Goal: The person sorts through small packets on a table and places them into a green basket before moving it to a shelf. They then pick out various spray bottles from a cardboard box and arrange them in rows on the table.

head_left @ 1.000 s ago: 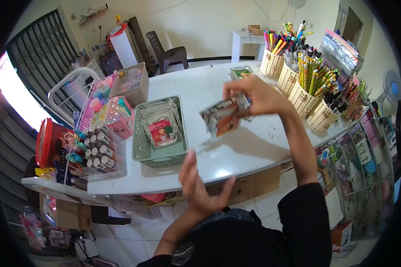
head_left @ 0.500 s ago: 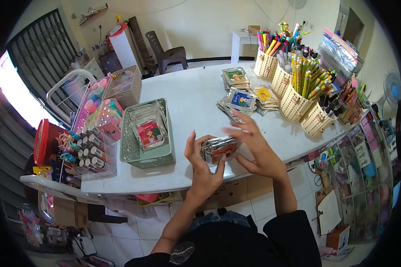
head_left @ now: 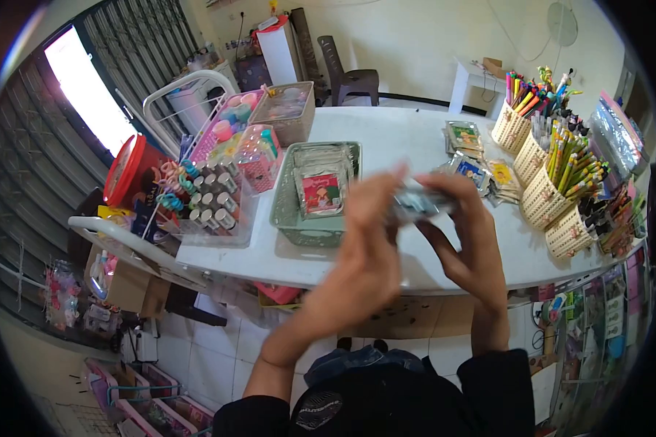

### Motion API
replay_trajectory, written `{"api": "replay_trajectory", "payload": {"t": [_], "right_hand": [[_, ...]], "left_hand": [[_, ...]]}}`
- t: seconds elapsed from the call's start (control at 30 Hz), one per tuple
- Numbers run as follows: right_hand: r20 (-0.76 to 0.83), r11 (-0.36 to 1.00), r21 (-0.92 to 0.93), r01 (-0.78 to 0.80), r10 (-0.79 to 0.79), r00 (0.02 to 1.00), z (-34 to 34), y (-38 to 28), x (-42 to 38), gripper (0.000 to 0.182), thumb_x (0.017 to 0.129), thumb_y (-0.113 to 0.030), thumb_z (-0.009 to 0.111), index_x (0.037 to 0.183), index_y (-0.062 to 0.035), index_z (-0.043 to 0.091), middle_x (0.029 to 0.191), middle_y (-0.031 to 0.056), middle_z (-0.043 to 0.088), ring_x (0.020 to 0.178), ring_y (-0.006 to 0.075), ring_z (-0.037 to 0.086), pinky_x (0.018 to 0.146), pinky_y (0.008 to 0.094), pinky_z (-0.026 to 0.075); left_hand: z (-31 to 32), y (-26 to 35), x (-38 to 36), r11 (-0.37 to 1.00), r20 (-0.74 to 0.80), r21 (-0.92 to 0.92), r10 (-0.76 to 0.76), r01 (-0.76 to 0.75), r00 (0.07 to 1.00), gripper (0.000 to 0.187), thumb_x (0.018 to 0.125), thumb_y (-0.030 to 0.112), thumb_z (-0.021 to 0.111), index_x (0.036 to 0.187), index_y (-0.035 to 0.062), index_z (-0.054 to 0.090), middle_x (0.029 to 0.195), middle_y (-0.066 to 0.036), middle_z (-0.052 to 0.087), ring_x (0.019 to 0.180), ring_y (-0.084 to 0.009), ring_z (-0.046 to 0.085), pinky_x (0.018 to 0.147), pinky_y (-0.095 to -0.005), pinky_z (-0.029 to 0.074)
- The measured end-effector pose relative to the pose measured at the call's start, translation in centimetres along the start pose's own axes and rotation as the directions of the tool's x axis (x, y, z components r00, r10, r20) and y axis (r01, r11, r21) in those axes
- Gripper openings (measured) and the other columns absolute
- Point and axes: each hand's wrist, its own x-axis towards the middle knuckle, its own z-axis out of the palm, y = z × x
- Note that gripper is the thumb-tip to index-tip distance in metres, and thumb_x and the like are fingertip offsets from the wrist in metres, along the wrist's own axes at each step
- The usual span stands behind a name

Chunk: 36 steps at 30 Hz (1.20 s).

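A blurred stack of small plastic-wrapped packets [head_left: 420, 204] is held up between my hands above the front of the table. My left hand [head_left: 368, 251] is closed on its left side. On the right side, my right hand [head_left: 474, 233] curls its fingers over the stack's edge, with the thumb lower down. To the left stands a green plastic basket [head_left: 287, 222] with similar packets inside, the top one a red packet [head_left: 321, 194] with a cartoon figure. Beyond my right hand lie piles of green packets [head_left: 464, 137], blue packets [head_left: 470, 171] and yellow packets [head_left: 504, 177].
Cream woven baskets [head_left: 543, 198] full of pens and pencils line the table's right side. At left are a clear organizer [head_left: 233, 229] with bottles, a pink basket [head_left: 259, 164], a beige basket [head_left: 288, 120] and a red-lidded tub [head_left: 124, 169]. A chair [head_left: 350, 76] stands behind the white table [head_left: 401, 127].
Both hands have lifted the stack higher and tilted it. My right hand, raised apart from the stack before, is now against it. The view has swung left.
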Motion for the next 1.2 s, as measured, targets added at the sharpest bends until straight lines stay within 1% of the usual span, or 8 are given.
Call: {"api": "replay_trajectory", "payload": {"t": [0.23, 0.4, 0.5, 0.77, 0.9, 1.0, 1.07, 1.2], "right_hand": [[0.173, 0.993, -0.094, 0.071, -0.054, 0.983, 5.9, 3.2, 6.3, 0.044, 0.057, 0.002, 0.061, 0.099, -0.0003, 0.046, 0.088, 0.0139, 0.052, 0.077, 0.0254, 0.053, 0.061, 0.0316, 0.044], [0.709, 0.942, -0.327, 0.077, 0.191, 0.678, 7.4, 5.2, 8.7, 0.037, 0.050, -0.009, 0.066, 0.084, 0.0017, 0.055, 0.080, 0.0192, 0.055, 0.080, 0.0297, 0.054, 0.066, 0.0357, 0.044], [0.729, 0.916, -0.375, 0.144, 0.195, 0.656, 8.7, 6.3, 9.3, 0.033, 0.050, -0.012, 0.067, 0.079, 0.0007, 0.057, 0.082, 0.0168, 0.056, 0.078, 0.0305, 0.055, 0.067, 0.0370, 0.045], [0.614, 0.828, -0.549, 0.114, 0.306, 0.728, 8.8, 7.0, 8.7, 0.031, 0.056, -0.016, 0.063, 0.079, 0.0031, 0.055, 0.084, 0.0222, 0.053, 0.085, 0.0328, 0.052, 0.069, 0.0369, 0.045], [0.449, 0.951, -0.070, 0.300, -0.239, 0.861, 5.1, 10.2, 9.8, 0.038, 0.060, -0.023, 0.065, 0.088, 0.0009, 0.056, 0.087, 0.0175, 0.054, 0.081, 0.0284, 0.051, 0.071, 0.0335, 0.042], [0.252, 0.951, -0.309, 0.008, 0.073, 0.965, -1.4, 14.3, 10.8, 0.032, 0.063, -0.014, 0.059, 0.090, -0.0002, 0.055, 0.085, 0.0144, 0.057, 0.078, 0.0227, 0.055, 0.069, 0.0306, 0.043], [0.015, 0.673, -0.699, -0.243, 0.353, 0.936, -5.6, 19.4, 10.6, 0.032, 0.059, -0.010, 0.054, 0.089, 0.0005, 0.055, 0.084, 0.0167, 0.057, 0.080, 0.0289, 0.055, 0.070, 0.0359, 0.043], [-0.238, 0.110, -0.794, -0.598, 0.849, 0.472, -10.7, 23.7, 9.5, 0.047, 0.060, -0.032, 0.063, 0.099, -0.0063, 0.056, 0.103, 0.0161, 0.052, 0.095, 0.0272, 0.052, 0.076, 0.0366, 0.043]], "left_hand": [[-8.0, -6.7, 2.4, 0.910, 0.265, -0.018, -0.396, 0.415, 0.879, 0.091, 0.054, -0.010, 0.057, 0.127, 0.0078, 0.006, 0.112, -0.018, 0.034, 0.096, -0.0264, 0.041, 0.084, -0.0335, 0.034], [-7.1, -8.6, 2.3, 0.871, 0.553, 0.137, -0.463, 0.472, 0.693, 0.097, 0.051, 0.000, 0.067, 0.127, 0.0082, 0.007, 0.105, -0.021, 0.039, 0.099, -0.0304, 0.040, 0.087, -0.0336, 0.031], [-6.7, -8.4, 2.3, 0.800, 0.410, 0.599, -0.293, -0.013, 0.864, 0.101, 0.046, 0.008, 0.072, 0.127, 0.0067, 0.011, 0.110, -0.021, 0.037, 0.107, -0.0334, 0.034, 0.092, -0.0379, 0.027], [-4.1, -11.8, 1.6, 0.709, 0.500, 0.695, -0.358, -0.120, 0.788, 0.108, 0.044, 0.025, 0.073, 0.128, 0.0108, 0.008, 0.122, -0.020, 0.026, 0.119, -0.0338, 0.017, 0.097, -0.0444, 0.016], [-4.1, -11.0, 2.4, 0.740, 0.503, 0.673, -0.450, -0.008, 0.738, 0.116, 0.034, 0.024, 0.078, 0.127, 0.0121, 0.011, 0.120, -0.019, 0.028, 0.115, -0.0346, 0.024, 0.094, -0.0417, 0.025], [-3.9, -11.2, 2.8, 0.711, 0.482, 0.701, -0.425, -0.047, 0.766, 0.114, 0.031, 0.023, 0.080, 0.126, 0.0114, 0.016, 0.113, -0.016, 0.033, 0.105, -0.0327, 0.033, 0.088, -0.0397, 0.033], [-3.7, -11.5, 2.9, 0.687, 0.465, 0.725, -0.435, -0.049, 0.771, 0.112, 0.032, 0.023, 0.080, 0.125, 0.0107, 0.019, 0.110, -0.015, 0.034, 0.102, -0.0319, 0.036, 0.086, -0.0391, 0.035], [-3.2, -12.6, 2.7, 0.665, 0.427, 0.745, -0.412, -0.055, 0.805, 0.101, 0.036, 0.020, 0.079, 0.120, 0.0079, 0.025, 0.104, -0.013, 0.037, 0.096, -0.0302, 0.038, 0.081, -0.0366, 0.039]]}}
